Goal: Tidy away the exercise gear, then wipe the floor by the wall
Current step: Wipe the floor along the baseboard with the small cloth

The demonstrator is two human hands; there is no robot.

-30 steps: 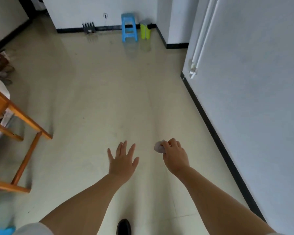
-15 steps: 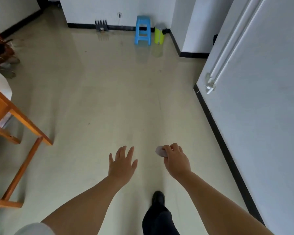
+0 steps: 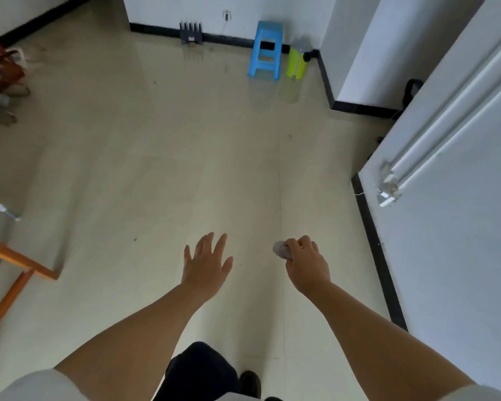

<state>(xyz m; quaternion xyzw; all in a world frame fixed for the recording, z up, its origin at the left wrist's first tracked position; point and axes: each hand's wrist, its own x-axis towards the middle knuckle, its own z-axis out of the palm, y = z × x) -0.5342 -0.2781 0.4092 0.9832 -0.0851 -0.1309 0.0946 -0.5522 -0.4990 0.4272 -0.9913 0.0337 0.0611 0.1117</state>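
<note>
I am standing over a pale tiled floor [image 3: 162, 157] beside a white wall [image 3: 457, 233] on my right. My right hand [image 3: 307, 263] is held out low, its fingers curled round a small greyish wad [image 3: 281, 249], perhaps a cloth or tissue; only its end shows. My left hand [image 3: 207, 260] hangs in the air beside it with fingers spread and straight, holding nothing. Both hands are above the floor, not touching it. No exercise gear that I can identify is in view.
A blue plastic stool [image 3: 266, 50] and a yellow-green bin [image 3: 297, 60] stand by the far wall, with a dark rack [image 3: 191, 33] to their left. An orange wooden frame [image 3: 15, 264] juts in at left. A black skirting [image 3: 376, 250] runs along the right wall.
I have walked forward; the stool and far wall are nearer and the view has swung right. My dark trouser leg and shoe have come into view. Both hands keep their poses.
</note>
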